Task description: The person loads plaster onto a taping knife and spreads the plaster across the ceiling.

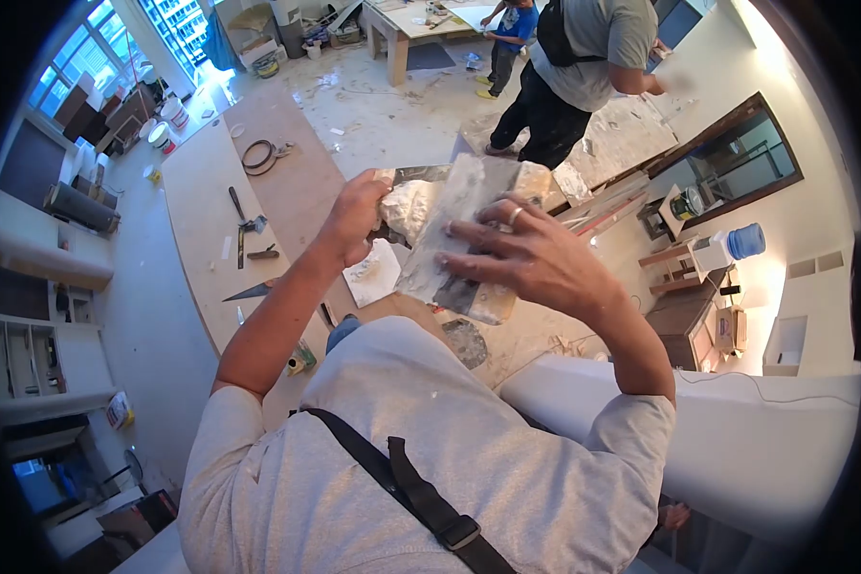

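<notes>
My left hand (356, 215) is closed around the edge of a plaster-smeared scraper, with a pale lump of plaster (411, 209) on it. Right beside it, my right hand (512, 247), with a ring on one finger, grips a wide flat trowel (459, 230) whose grey face is streaked with white. The trowel is tilted, its edge close to the plaster lump. Below my left hand, a white plaster-marked piece (371, 273) is visible. How the thumb of my right hand holds the trowel is hidden.
A long wooden board (210, 230) on the left carries a triangular saw blade (251, 291), a hammer-like tool (242, 210) and a black ring (259, 157). A person in a grey shirt (598, 48) stands ahead; a smaller person in blue (515, 27) is beyond. White wrapped furniture (737, 430) is at right.
</notes>
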The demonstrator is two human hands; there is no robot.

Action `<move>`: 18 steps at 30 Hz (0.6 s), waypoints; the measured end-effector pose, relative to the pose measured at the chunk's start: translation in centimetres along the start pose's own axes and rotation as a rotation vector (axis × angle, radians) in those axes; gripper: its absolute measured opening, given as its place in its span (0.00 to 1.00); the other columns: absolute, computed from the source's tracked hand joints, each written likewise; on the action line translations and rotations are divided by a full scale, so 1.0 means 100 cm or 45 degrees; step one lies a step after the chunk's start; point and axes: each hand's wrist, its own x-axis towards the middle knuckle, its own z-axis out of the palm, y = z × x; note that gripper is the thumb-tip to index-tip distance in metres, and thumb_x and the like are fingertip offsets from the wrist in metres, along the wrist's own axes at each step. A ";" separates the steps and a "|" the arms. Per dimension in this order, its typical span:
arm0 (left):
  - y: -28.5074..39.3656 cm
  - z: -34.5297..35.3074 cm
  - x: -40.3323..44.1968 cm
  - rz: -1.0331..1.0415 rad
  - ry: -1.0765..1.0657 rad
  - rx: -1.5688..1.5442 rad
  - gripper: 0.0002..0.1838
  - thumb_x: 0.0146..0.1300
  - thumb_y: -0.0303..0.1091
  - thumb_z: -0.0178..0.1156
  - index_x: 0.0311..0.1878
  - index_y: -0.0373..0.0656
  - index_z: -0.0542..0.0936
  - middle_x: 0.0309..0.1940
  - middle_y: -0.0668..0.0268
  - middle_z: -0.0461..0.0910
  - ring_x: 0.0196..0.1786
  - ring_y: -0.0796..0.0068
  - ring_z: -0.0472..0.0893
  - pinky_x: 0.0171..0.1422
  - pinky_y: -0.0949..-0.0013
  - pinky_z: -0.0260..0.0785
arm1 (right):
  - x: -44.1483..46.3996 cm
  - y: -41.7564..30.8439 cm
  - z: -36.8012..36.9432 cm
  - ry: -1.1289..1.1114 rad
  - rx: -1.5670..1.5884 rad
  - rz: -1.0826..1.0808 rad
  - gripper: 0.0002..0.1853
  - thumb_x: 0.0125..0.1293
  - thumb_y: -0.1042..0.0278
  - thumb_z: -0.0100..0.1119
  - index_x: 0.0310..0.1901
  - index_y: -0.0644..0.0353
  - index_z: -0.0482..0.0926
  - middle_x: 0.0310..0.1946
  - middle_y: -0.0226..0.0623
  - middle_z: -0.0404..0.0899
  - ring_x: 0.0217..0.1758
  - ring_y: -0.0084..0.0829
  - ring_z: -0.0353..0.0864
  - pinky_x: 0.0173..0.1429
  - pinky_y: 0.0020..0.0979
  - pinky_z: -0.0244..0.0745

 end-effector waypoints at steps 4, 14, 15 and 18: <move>0.002 0.008 -0.001 0.033 0.050 -0.083 0.11 0.65 0.28 0.43 0.46 0.37 0.73 0.38 0.62 0.78 0.37 0.72 0.81 0.39 0.67 0.78 | 0.003 -0.001 0.012 -0.087 -0.005 -0.025 0.24 0.59 0.69 0.52 0.59 0.39 0.75 0.59 0.31 0.74 0.50 0.34 0.72 0.64 0.36 0.65; 0.003 -0.043 0.001 0.149 0.296 -0.406 0.08 0.67 0.35 0.48 0.41 0.47 0.76 0.33 0.68 0.79 0.37 0.75 0.81 0.36 0.69 0.75 | -0.020 0.071 0.027 0.530 0.751 0.120 0.23 0.54 0.76 0.63 0.54 0.57 0.76 0.53 0.37 0.79 0.46 0.33 0.79 0.56 0.33 0.72; 0.000 -0.053 -0.003 0.123 0.324 -0.427 0.08 0.67 0.35 0.48 0.41 0.47 0.76 0.34 0.68 0.79 0.37 0.76 0.81 0.37 0.69 0.75 | -0.025 0.073 0.048 0.714 1.125 0.452 0.20 0.56 0.74 0.63 0.53 0.60 0.76 0.50 0.37 0.80 0.45 0.31 0.79 0.53 0.32 0.73; -0.010 -0.063 -0.022 0.033 0.381 -0.416 0.08 0.67 0.37 0.48 0.40 0.48 0.76 0.35 0.69 0.80 0.36 0.76 0.81 0.38 0.68 0.75 | -0.005 0.090 0.093 1.266 1.898 0.911 0.18 0.61 0.70 0.62 0.52 0.64 0.74 0.47 0.37 0.79 0.47 0.29 0.80 0.50 0.31 0.76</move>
